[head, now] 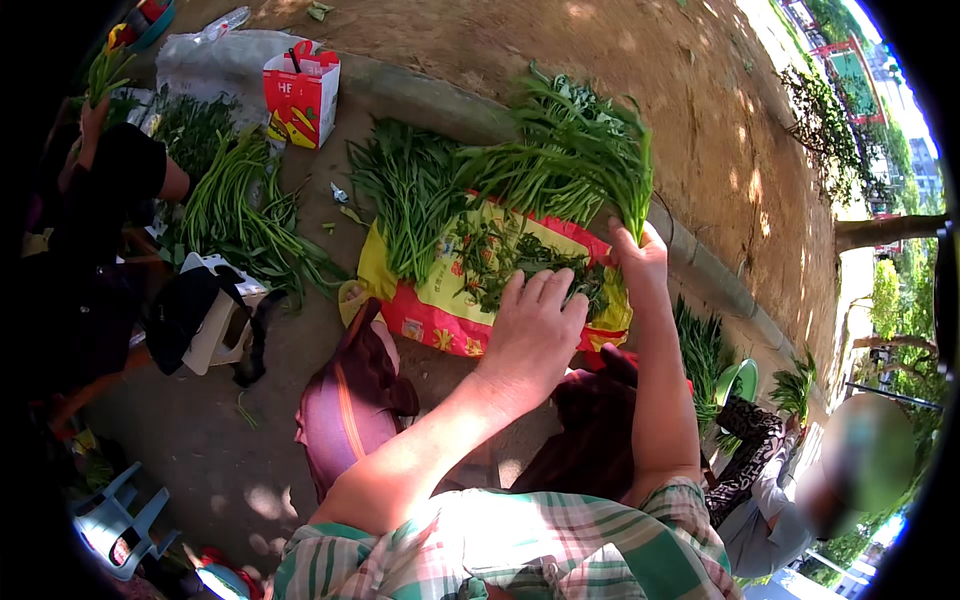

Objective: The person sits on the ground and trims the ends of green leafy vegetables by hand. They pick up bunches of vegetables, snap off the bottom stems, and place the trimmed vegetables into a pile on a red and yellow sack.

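Observation:
My right hand (pixel 639 251) grips a bunch of long green leafy stems (pixel 637 169) by their lower ends, to the right. The leafy part of the bunch bends over to the left, above more stems. My left hand (pixel 534 322) is over a red and yellow plastic bag (pixel 465 304) spread flat on the ground. Its fingers touch loose leaves and short sprigs (pixel 551 259) scattered on the bag; whether they pinch any is hidden. A pile of leafy greens (pixel 409 195) lies across the bag's far left edge.
A red and white paper bag (pixel 301 97) stands near a stone kerb (pixel 420 94). More stems (pixel 240 202) lie at the left beside a seated person. A dark cap (pixel 184 319) rests on a small stool (pixel 225 330). At the right, another person sits near a green basin (pixel 739 381).

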Available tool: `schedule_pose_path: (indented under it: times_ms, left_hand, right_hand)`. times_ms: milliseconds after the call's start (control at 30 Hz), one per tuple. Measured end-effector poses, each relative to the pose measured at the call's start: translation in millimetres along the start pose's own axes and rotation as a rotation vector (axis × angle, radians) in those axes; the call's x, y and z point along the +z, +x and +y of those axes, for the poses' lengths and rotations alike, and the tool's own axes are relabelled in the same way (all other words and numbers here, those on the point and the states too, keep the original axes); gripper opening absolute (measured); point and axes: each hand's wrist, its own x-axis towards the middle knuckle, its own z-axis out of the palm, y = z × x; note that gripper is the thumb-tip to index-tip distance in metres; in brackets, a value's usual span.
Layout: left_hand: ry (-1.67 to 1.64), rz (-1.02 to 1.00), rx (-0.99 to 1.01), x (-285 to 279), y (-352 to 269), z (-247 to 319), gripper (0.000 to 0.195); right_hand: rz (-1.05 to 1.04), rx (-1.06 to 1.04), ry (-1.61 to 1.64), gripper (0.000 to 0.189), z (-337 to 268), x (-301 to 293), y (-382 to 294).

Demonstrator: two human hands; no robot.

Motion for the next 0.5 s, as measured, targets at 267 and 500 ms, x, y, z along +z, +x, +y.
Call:
schedule_pose_path:
  times_ms: [267, 500]
  left_hand:
    - [-0.009, -0.283, 0.028, 0, -38, 12, 0.039]
    - [-0.047, -0.556, -0.013, -23, -44, 4, 0.040]
  right_hand:
    - [0.366, -0.126, 0.335, 0.023, -37, -2, 114]
    - [0.461, -0.119, 0.238, 0.029, 60, -2, 206]
